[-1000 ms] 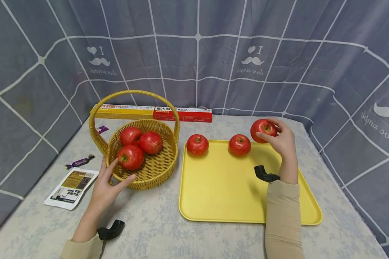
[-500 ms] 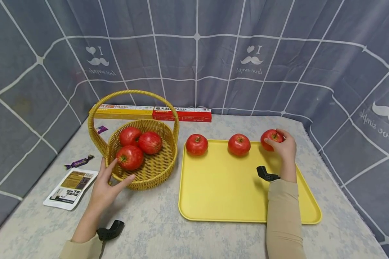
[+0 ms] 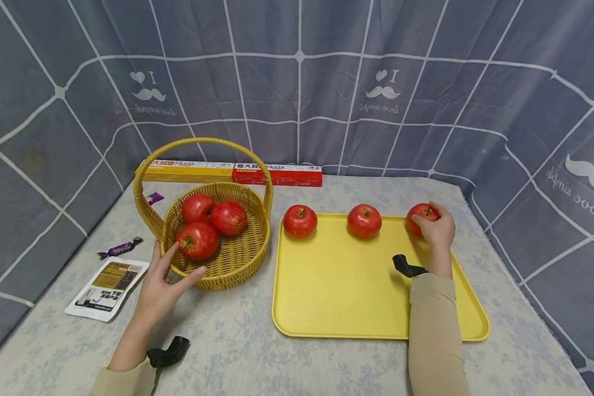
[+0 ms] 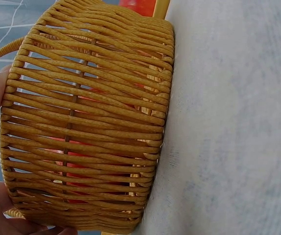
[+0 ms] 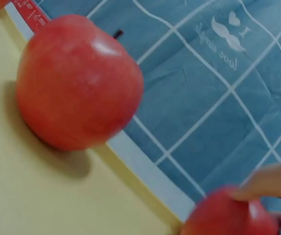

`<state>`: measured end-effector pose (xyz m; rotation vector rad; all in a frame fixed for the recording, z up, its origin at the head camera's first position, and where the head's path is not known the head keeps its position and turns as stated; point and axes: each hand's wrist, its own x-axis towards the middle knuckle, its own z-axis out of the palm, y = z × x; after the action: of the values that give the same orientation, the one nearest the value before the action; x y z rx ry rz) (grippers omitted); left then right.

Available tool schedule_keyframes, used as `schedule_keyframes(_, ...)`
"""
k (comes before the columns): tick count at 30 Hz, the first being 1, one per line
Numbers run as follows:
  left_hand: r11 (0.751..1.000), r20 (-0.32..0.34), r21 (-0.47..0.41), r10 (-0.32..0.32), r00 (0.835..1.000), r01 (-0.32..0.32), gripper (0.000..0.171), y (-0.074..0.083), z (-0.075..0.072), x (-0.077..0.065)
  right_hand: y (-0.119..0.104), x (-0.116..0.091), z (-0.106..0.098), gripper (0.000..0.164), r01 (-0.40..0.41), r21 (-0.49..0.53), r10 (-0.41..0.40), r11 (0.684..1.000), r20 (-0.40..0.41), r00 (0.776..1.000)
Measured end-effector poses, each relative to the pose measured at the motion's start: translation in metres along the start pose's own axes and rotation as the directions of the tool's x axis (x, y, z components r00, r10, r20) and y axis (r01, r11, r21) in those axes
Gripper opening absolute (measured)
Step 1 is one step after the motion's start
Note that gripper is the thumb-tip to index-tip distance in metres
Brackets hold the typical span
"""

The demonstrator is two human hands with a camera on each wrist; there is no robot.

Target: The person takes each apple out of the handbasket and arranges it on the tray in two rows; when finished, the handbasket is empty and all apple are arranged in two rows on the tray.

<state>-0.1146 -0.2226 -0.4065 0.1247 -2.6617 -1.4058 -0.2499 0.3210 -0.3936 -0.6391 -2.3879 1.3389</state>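
Note:
My right hand (image 3: pixel 439 230) holds a red apple (image 3: pixel 415 221) at the far right corner of the yellow tray (image 3: pixel 339 286), thumb in front and fingers behind. In the right wrist view this apple (image 5: pixel 218 215) is partly cut off at the lower edge. Two more apples stand along the tray's far edge, a left one (image 3: pixel 300 221) and a middle one (image 3: pixel 364 221). At left, my left hand (image 3: pixel 159 291) holds the rim of a wicker basket (image 3: pixel 237 272), thumb and fingers spread apart. Three apples (image 3: pixel 198 241) lie in it. The left wrist view shows the basket's woven side (image 4: pixel 86 127).
Behind the basket lie a yellow pasta box (image 3: pixel 188 172) and a red pasta box (image 3: pixel 277 175). A purple-wrapped candy (image 3: pixel 120 248) and a white packet (image 3: pixel 108 289) are left of the basket. The basket's tall handle (image 3: pixel 205 141) arches above it. A grid-patterned curtain (image 3: pixel 297 88) encloses the table.
The right hand has moved its apple right and down, from above the tray's far edge to the far right corner. The left hand and the basket have stayed put.

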Motion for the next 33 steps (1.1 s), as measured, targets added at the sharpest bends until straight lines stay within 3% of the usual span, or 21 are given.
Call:
schedule_keyframes(4,1.000,0.005,0.002,-0.003,1.000,0.003,0.089,0.000,0.000,0.000,-0.013,-0.007,-0.002,0.056,0.044,0.032,-0.039,0.999,-0.144,0.989)
schedule_keyframes(7,1.000,0.010,0.005,-0.006,1.000,0.006,0.089,-0.001,0.000,0.000,-0.031,-0.016,-0.005,0.050,0.167,0.077,-0.143,0.983,-0.254,0.957)
schedule_keyframes(10,1.000,0.011,0.006,-0.004,1.000,0.004,0.089,-0.001,0.000,0.000,-0.053,-0.030,-0.007,0.044,0.314,0.157,-0.255,0.936,-0.309,0.916)
schedule_keyframes(13,1.000,0.008,0.006,-0.001,1.000,0.001,0.089,-0.001,0.000,0.000,-0.078,-0.048,-0.001,0.040,0.427,0.293,-0.338,0.856,-0.310,0.889)
schedule_keyframes(18,1.000,0.006,0.009,-0.006,1.000,0.006,0.089,-0.001,0.000,0.000,-0.116,-0.087,0.025,0.031,0.536,0.524,-0.449,0.662,-0.294,0.843)
schedule_keyframes(20,1.000,0.006,0.011,-0.008,1.000,0.008,0.089,-0.001,0.000,0.000,-0.125,-0.101,0.038,0.028,0.545,0.587,-0.485,0.599,-0.276,0.830)
schedule_keyframes(24,1.000,0.002,0.014,-0.006,1.000,0.006,0.089,-0.001,-0.001,0.000,-0.132,-0.119,0.068,0.027,0.504,0.690,-0.568,0.519,-0.162,0.807)
schedule_keyframes(28,1.000,0.001,0.017,-0.002,1.000,0.002,0.089,-0.002,0.000,0.001,-0.138,-0.138,0.098,0.025,0.456,0.730,-0.644,0.510,-0.027,0.765)
schedule_keyframes(33,1.000,0.005,0.017,-0.012,1.000,0.012,0.089,-0.003,0.000,0.000,-0.154,-0.163,0.129,0.023,0.451,0.728,-0.736,0.516,0.106,0.669)
